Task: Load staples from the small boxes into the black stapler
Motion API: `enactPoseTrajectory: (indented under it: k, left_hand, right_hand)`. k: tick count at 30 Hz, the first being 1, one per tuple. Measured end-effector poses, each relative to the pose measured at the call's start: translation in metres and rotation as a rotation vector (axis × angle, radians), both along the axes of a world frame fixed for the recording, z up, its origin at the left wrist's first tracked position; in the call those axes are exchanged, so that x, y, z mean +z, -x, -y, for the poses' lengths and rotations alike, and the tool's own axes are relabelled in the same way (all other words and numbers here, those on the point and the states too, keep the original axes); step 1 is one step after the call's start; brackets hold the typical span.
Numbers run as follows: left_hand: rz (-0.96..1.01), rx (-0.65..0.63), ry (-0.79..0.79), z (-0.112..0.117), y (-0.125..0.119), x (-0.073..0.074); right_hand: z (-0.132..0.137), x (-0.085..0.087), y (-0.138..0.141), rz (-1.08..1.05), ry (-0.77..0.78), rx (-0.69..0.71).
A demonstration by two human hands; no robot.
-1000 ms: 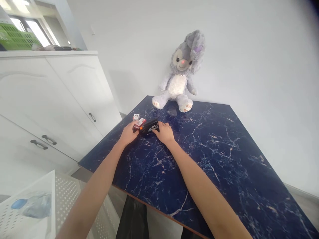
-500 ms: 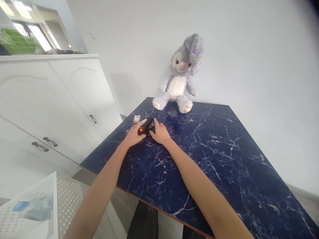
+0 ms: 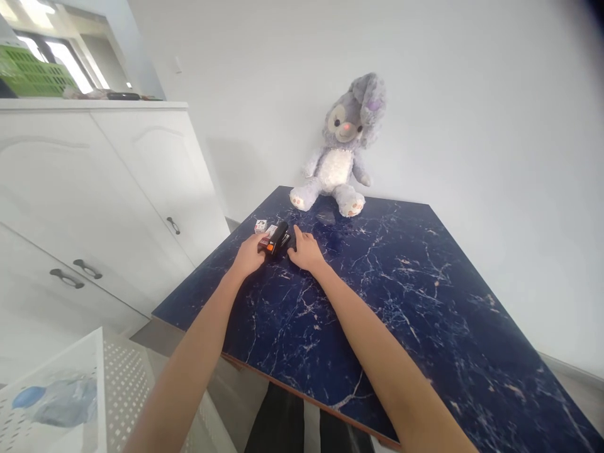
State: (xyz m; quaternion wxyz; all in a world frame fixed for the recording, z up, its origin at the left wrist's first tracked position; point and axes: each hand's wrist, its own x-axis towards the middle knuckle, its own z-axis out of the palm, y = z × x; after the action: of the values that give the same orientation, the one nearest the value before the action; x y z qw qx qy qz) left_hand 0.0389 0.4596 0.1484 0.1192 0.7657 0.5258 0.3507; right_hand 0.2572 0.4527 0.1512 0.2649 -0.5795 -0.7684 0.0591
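Observation:
A black stapler (image 3: pixel 278 237) with an orange end stands tilted on the dark blue marble table (image 3: pixel 387 296), near its left edge. My left hand (image 3: pixel 249 256) grips the stapler's orange end with curled fingers. On the stapler's right side rests my right hand (image 3: pixel 306 251), fingers together against it. Just behind the stapler lie two small boxes, a white one (image 3: pixel 260 226) and a red-and-white one (image 3: pixel 268 233) partly hidden by the stapler.
A grey plush rabbit (image 3: pixel 341 151) sits at the table's far edge against the white wall. White cabinets (image 3: pixel 94 195) with dark handles stand to the left. A white perforated surface (image 3: pixel 56 396) with a blue item is at the lower left.
The stapler has turned from lying crosswise between my hands to pointing away from me and tilted up. My right hand has slid to its side.

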Motion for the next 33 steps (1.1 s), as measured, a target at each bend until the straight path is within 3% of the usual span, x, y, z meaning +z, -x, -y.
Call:
enactPoseTrajectory:
  k: [7, 12, 20, 29, 33]
  left_hand:
    - [0.014, -0.100, 0.038, 0.004, 0.006, 0.001]
    - [-0.070, -0.108, 0.025, 0.012, 0.003, 0.003]
    - [-0.075, -0.004, -0.105, 0.000, 0.005, -0.001]
    - [-0.063, 0.008, -0.006, -0.007, 0.006, -0.001]
    - [-0.067, 0.020, -0.053, -0.006, 0.007, 0.000]
  right_hand:
    - [-0.034, -0.005, 0.001, -0.068, 0.047, 0.134]
    - [-0.026, -0.008, -0.002, -0.123, 0.007, 0.087]
    - [-0.020, -0.004, -0.003, -0.148, 0.002, 0.058]
    - [-0.023, -0.004, -0.002, -0.086, 0.044, 0.070]
    - [-0.022, -0.004, -0.001, -0.083, 0.033, 0.068]
